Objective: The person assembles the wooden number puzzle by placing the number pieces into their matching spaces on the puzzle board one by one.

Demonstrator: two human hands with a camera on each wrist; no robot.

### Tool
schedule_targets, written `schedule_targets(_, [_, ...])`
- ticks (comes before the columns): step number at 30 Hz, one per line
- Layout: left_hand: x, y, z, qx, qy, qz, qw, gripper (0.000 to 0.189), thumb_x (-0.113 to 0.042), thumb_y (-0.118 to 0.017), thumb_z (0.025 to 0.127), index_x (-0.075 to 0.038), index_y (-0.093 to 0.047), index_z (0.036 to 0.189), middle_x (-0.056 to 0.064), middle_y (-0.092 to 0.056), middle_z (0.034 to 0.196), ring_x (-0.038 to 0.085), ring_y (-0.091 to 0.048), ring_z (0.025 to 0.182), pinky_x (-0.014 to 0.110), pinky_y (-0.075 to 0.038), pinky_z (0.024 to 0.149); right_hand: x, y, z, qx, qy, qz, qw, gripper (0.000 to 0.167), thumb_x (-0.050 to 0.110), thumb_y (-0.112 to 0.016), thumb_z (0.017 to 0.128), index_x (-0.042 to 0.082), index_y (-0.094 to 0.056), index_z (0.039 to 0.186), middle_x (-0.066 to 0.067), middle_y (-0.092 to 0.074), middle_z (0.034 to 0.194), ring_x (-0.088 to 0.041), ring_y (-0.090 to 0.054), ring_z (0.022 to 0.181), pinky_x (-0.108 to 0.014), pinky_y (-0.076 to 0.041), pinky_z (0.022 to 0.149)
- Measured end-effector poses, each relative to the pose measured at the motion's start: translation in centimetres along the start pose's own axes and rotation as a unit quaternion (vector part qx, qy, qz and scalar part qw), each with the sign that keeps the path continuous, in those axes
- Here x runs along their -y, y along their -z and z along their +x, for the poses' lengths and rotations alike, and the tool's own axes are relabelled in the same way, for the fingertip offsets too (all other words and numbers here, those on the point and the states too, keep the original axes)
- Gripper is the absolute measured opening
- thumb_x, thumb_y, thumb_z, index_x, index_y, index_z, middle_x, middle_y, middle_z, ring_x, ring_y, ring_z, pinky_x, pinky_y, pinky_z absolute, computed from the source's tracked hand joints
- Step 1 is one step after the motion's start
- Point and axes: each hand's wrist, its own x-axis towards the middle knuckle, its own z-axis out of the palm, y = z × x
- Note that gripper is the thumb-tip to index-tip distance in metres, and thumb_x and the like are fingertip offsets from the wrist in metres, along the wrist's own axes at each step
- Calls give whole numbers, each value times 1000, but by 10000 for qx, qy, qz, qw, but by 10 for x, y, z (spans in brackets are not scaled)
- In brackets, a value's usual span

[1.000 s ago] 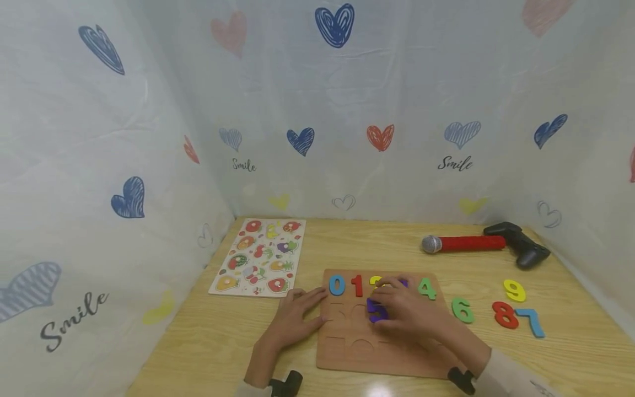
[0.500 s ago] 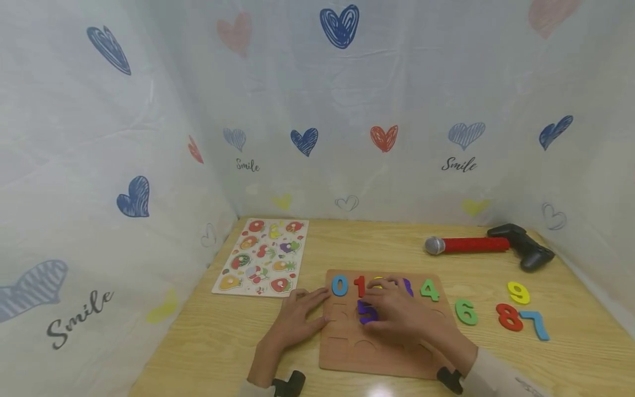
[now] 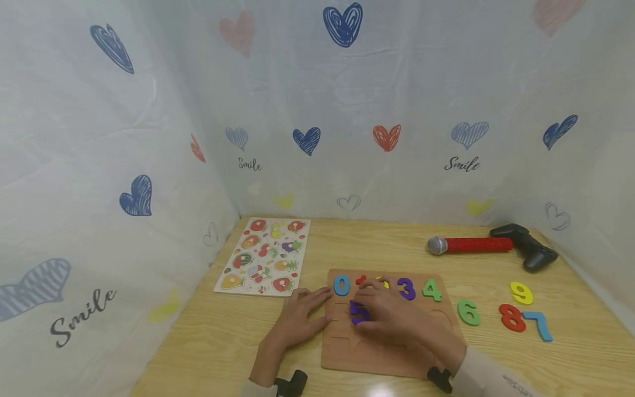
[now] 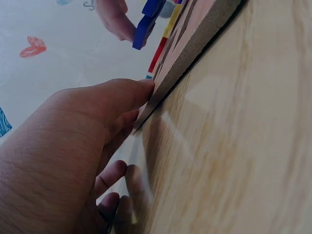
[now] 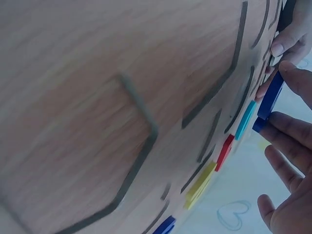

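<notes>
My right hand (image 3: 389, 313) pinches a purple number 5 (image 3: 358, 313) between thumb and fingertips, over the left part of the wooden number board (image 3: 369, 363). In the right wrist view, the 5 (image 5: 272, 96) is tilted above the board. Against the board's left edge rest the thumb and fingertips of my left hand (image 3: 296, 318). Along the board's top row lie a blue 0 (image 3: 342, 285), a red 1 (image 3: 361, 280), a yellow piece (image 3: 383, 281), a purple 3 (image 3: 406, 288) and a green 4 (image 3: 432, 290). My right hand partly covers the red and yellow ones.
Right of the board lie a green 6 (image 3: 468, 312), red 8 (image 3: 512, 317), blue 7 (image 3: 539, 324) and yellow 9 (image 3: 522, 293). Behind them are a red microphone (image 3: 476, 245) and a black game controller (image 3: 531, 248). A fruit puzzle board (image 3: 268, 256) lies at back left.
My right hand has carried the purple 5 leftward over the board, uncovering the purple 3 and covering more of the red 1. The left hand stays at the board's edge.
</notes>
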Motion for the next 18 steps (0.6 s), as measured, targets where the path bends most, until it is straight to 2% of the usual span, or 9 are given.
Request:
schedule_targets(10, [1,-1,0,-66,-66,33,10000,56,-54,-59,96,-30,-54,146,-12,-47,152,22,-37,124,48,-34,93,9,-1,9,273,-157,3,9995,47,41,-73,89,12,-68,126,5,-67,125,-26,-43,134,-61,-17,108])
schedule_targets(18, [-1,0,-1,-75,-94,59,9999,56,-54,-57,96,-29,-54,146,-11,-46,152,23,-37,124,47,-34,93,11,-11,16,220,-185,45,9996,46,42,-73,88,14,-70,124,9,-68,119,-22,-44,130,-63,-18,108])
